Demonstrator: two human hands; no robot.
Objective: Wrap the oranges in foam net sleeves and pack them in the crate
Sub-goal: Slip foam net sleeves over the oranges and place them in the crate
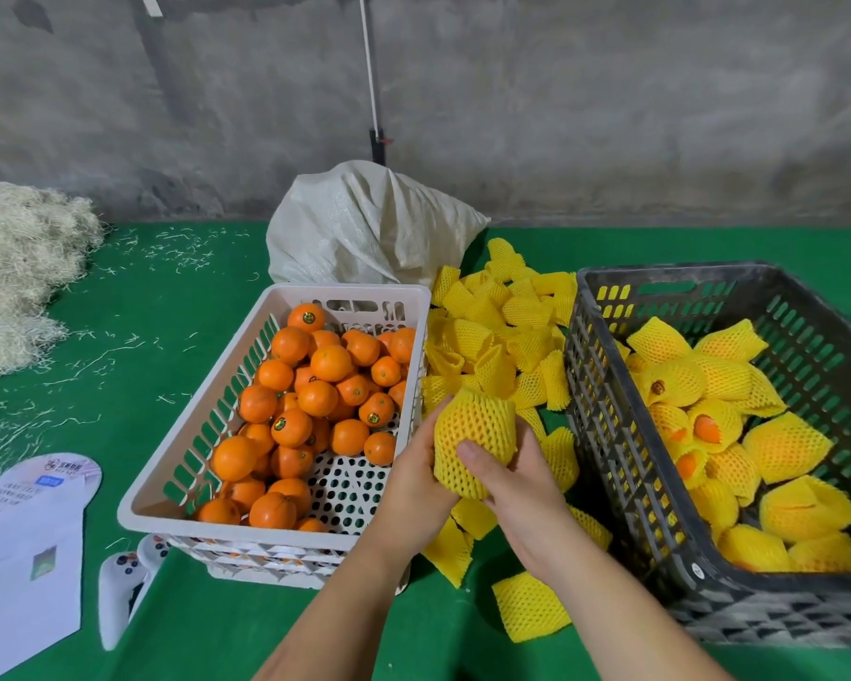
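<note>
Two bare hands, left hand (416, 476) and right hand (514, 479), both grip one orange in a yellow foam net sleeve (473, 442) above the green mat (178, 307). Beyond, the dark plastic crate (610, 410) at the right edge holds roughly a dozen wrapped oranges (787, 447); the white plastic basket (178, 464) keeps many bare oranges (315, 398), so most work remains. Loose yellow sleeves (492, 331) lie between them.

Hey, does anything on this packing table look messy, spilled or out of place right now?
Yes. Pale shredded strands lie scattered over the green table, apparently strayed from the pile at far left. Loose foam net sleeves sprawl between the two crates. A white game controller near the white crate seems unrelated to packing.
</note>
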